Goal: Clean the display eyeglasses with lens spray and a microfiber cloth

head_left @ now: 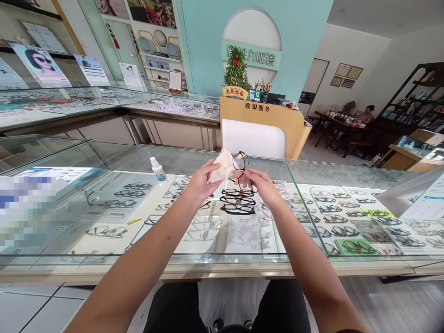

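My left hand [204,179] is closed on a pale cleaning cloth [222,165], which stands up beside one lens of a pair of eyeglasses. My right hand [258,181] pinches the dark-framed eyeglasses [240,160], held tilted with one lens above the other over the glass display case [194,255]. Below them, inside the case, several black eyeglasses [237,209] lie in a column. A white spray bottle [158,169] with a blue label stands on the glass to the left of my hands.
Rows of eyeglasses [331,209] fill the case to the right. A yellow strip [134,221] lies at the left. Beyond the case stands a wooden cashier counter [298,134] with a plant [236,69]. Far right, a person [366,114] sits at a dark table.
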Demonstrator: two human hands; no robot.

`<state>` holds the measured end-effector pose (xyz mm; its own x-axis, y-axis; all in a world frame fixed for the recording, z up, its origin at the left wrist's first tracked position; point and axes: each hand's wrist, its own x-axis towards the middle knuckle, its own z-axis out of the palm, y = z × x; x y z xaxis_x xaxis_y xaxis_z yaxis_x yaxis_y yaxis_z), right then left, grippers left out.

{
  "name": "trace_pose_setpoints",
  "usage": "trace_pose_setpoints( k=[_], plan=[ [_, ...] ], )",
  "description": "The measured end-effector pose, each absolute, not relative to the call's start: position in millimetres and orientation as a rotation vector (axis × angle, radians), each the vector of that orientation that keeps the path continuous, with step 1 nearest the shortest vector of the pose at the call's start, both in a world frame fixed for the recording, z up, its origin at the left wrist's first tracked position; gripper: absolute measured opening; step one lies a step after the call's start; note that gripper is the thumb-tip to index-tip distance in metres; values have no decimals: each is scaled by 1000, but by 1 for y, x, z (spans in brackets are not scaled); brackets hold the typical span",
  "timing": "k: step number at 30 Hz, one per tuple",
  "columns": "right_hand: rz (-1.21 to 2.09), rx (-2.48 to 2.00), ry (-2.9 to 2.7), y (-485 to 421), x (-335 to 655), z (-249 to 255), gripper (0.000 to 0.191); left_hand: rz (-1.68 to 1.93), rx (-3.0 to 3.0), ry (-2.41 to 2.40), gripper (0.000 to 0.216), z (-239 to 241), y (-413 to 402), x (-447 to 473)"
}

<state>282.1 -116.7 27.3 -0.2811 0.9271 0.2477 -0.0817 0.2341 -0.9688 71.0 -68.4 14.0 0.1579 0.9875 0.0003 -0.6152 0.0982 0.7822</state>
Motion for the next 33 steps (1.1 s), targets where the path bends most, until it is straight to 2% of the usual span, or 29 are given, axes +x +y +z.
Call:
trace_pose_setpoints(
  k=[16,22,33],
  plan=[
    [1271,-858,-1543,-119,278,27,32,1269,840,556,45,17,-73,73],
    [1264,-817,-1590,-119,276,26,31,1210,954,492,39,17,-81,82],
    [1251,-843,-1654,-117,279,21,29,1113,1250,552,52,14,-77,72]
  ],
)
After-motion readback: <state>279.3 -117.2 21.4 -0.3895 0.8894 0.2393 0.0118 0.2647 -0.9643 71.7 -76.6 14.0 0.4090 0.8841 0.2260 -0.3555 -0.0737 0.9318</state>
